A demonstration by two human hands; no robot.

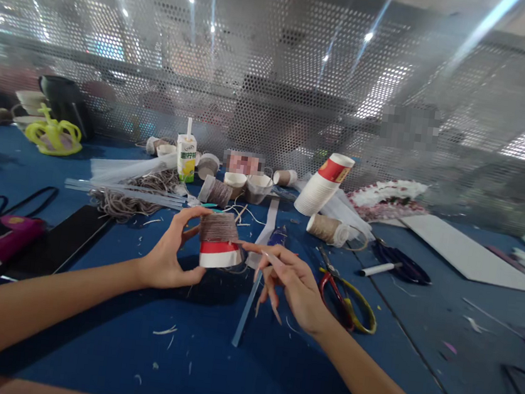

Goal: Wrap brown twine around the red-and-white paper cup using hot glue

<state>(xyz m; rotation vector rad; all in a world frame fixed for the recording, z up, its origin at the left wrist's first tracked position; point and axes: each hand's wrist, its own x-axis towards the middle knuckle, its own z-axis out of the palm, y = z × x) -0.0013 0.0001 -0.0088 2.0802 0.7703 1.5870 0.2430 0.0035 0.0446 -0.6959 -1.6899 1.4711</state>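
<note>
My left hand (168, 251) is closed around a paper cup (219, 256), its thumb near the base and its fingers behind. Greyish-brown yarn (219, 227) wraps the upper half of the cup; a red band and white rim show below. With its fingers spread, my right hand (288, 281) is at the cup's right side, the index fingertip touching or nearly touching the edge of the yarn. A loose strand hangs by the cup, partly hidden. Under my right hand lies a translucent glue stick (247, 312), and a blue tool (278, 235), mostly hidden, lies just beyond.
Scissors (348, 301) lie right of my right hand. Behind stand stacked paper cups (323, 188), a juice carton (186, 158) and yarn-wrapped cups (216, 190). Loose yarn (124, 203) and a magenta power strip (3, 249) are leftward. A perforated metal screen (272, 116) borders the back.
</note>
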